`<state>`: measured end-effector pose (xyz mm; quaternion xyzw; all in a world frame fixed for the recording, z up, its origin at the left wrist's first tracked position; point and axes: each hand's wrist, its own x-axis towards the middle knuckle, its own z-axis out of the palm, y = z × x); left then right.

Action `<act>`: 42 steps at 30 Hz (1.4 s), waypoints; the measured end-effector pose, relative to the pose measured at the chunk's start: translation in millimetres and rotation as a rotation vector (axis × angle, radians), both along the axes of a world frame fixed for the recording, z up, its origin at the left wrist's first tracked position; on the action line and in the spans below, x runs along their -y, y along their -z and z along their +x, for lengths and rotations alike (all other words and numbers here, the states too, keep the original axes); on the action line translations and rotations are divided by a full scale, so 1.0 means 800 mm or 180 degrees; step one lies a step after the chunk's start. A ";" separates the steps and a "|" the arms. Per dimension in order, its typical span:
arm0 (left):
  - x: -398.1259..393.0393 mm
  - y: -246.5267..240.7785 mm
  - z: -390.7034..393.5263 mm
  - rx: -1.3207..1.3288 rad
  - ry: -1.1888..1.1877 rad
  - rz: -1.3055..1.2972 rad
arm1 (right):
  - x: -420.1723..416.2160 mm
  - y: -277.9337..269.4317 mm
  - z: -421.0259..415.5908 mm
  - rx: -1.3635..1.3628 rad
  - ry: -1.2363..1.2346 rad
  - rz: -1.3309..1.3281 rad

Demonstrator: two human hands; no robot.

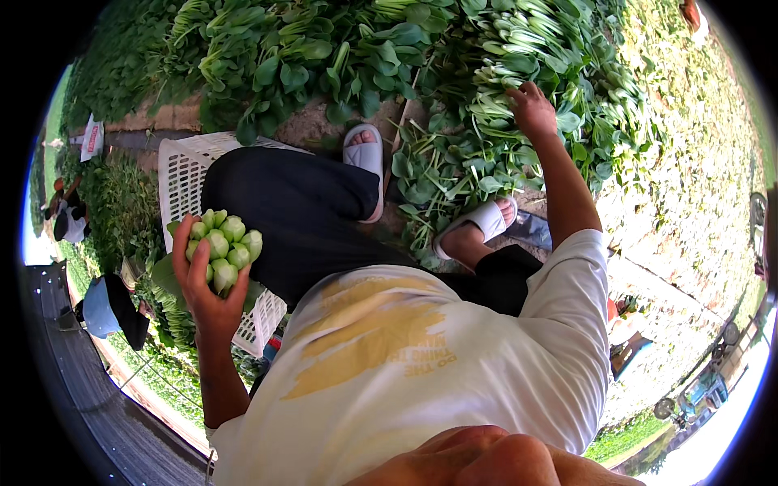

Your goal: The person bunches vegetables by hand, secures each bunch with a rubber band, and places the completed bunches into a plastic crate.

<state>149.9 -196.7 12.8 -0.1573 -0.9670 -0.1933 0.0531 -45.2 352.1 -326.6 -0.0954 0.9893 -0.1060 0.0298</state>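
Note:
My left hand (216,301) holds a bunch of bok choy (220,246), its pale green cut bases facing up and its leaves hanging below. The bunch is beside my bent knee, over a white perforated plastic crate (182,176). My right hand (533,112) reaches out to a heap of bok choy (523,36), where the white-green stems lie in rows. Its fingertips touch the stems at the heap's near side; whether they grip one is hidden. Loose leaves and trimmings (437,176) are strewn on the soil between my feet.
More bok choy (292,48) lies ahead of me. My sandaled feet (364,149) stand on bare soil near a thin strip (401,121). At the left are other people (112,310) and a white bag (92,138) with writing. A blue vehicle (702,392) stands far right.

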 end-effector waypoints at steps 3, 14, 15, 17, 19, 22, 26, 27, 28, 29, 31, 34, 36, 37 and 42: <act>0.003 0.002 0.002 -0.0042 -0.0016 -0.0005 | -0.009 -0.017 -0.011 -0.0404 0.0105 -0.0599; 0.006 0.005 0.002 -0.0060 0.0011 0.0106 | -0.061 -0.147 -0.041 0.1296 0.0785 -0.3035; 0.008 0.006 0.003 -0.0070 0.0014 0.0119 | -0.059 -0.155 -0.040 0.1346 0.0850 -0.3175; 0.009 0.007 0.002 -0.0062 0.0015 0.0149 | -0.056 -0.163 -0.040 0.1433 0.0827 -0.3430; 0.010 0.008 0.003 -0.0057 0.0018 0.0180 | -0.054 -0.171 -0.040 0.1667 0.0809 -0.3528; 0.011 0.009 0.004 -0.0062 0.0014 0.0214 | -0.050 -0.179 -0.033 0.1684 0.0623 -0.3190; 0.010 0.008 0.002 -0.0056 0.0020 0.0208 | -0.057 -0.168 -0.028 0.1726 0.0713 -0.3050; 0.010 0.008 0.002 -0.0051 0.0016 0.0200 | -0.056 -0.165 -0.029 0.1689 0.0701 -0.2965; 0.010 0.007 0.001 -0.0047 0.0015 0.0216 | -0.054 -0.163 -0.025 0.1633 0.0788 -0.3093; 0.009 0.007 0.001 -0.0043 0.0012 0.0233 | -0.055 -0.160 -0.025 0.1620 0.0847 -0.3048; 0.010 0.008 0.001 -0.0049 0.0024 0.0273 | -0.058 -0.149 -0.023 0.1590 0.0968 -0.2958; 0.012 0.011 0.001 -0.0060 0.0051 0.0328 | -0.063 -0.129 -0.024 0.1495 0.1006 -0.2848; 0.012 0.012 0.001 -0.0051 0.0035 0.0339 | -0.061 -0.115 -0.019 0.1355 0.0964 -0.2756; 0.012 0.011 0.002 -0.0047 0.0034 0.0332 | -0.059 -0.105 -0.018 0.1291 0.0806 -0.2760; 0.012 0.012 0.000 -0.0066 0.0068 0.0318 | -0.042 -0.062 -0.031 0.1368 0.0842 -0.2602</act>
